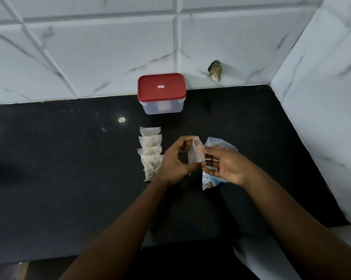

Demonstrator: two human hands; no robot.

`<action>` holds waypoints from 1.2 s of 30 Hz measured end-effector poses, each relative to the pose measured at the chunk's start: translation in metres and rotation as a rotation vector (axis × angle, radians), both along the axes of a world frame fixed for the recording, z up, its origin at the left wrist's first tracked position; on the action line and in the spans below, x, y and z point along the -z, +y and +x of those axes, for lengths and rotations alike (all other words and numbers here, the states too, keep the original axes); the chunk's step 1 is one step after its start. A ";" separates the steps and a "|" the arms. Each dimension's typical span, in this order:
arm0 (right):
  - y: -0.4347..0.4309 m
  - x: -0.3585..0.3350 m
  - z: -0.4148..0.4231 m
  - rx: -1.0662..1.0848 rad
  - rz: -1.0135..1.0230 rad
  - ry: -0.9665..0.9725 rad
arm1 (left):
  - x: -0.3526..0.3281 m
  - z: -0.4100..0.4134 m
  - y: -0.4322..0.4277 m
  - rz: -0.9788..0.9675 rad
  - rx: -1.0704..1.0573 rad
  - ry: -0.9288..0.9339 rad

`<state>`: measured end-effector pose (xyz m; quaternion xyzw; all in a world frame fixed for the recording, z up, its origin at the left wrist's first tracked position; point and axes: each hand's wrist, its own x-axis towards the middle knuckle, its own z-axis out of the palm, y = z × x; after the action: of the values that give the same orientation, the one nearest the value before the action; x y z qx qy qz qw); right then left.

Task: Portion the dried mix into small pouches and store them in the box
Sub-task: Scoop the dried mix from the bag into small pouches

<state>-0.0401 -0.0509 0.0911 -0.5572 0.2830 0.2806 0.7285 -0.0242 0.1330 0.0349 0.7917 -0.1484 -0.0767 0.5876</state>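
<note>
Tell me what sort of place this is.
Probably a home kitchen corner: a glossy black countertop meets white marble-look wall tiles, with a red-lidded food box at the back.

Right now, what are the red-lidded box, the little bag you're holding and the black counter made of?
The box looks like plastic: cloudy see-through walls under a smooth red lid. The little bag, pinched between left hand and right hand, seems thin plastic film, translucent and creased. The black counter is probably polished stone; it mirrors a light spot.
</note>
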 end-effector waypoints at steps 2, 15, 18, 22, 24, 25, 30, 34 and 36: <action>-0.003 0.002 -0.006 0.031 0.048 0.006 | 0.001 -0.003 -0.004 -0.007 -0.011 0.014; -0.016 -0.002 0.000 -0.159 -0.255 -0.165 | 0.003 -0.011 -0.018 0.141 0.068 0.018; -0.017 0.001 0.002 -0.206 -0.277 -0.158 | 0.006 -0.013 -0.026 0.224 0.099 -0.027; -0.018 0.009 0.003 -0.229 -0.354 -0.173 | 0.013 -0.016 -0.035 0.275 0.089 -0.070; -0.019 0.013 0.003 -0.230 -0.362 -0.173 | 0.017 -0.015 -0.037 0.263 0.088 -0.087; -0.020 0.013 0.002 -0.228 -0.356 -0.173 | 0.017 -0.015 -0.038 0.243 0.095 -0.089; -0.023 0.013 0.003 -0.189 -0.317 -0.163 | 0.014 -0.017 -0.039 0.090 0.126 -0.064; -0.025 0.015 0.003 -0.226 -0.385 -0.191 | 0.012 -0.014 -0.038 0.105 0.084 -0.091; -0.024 0.014 0.004 -0.239 -0.391 -0.200 | 0.011 -0.012 -0.035 0.116 0.074 -0.129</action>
<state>-0.0365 -0.0745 0.0776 -0.7422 0.1906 0.2481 0.5927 -0.0362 0.0976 0.0237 0.8219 -0.2101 -0.0557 0.5266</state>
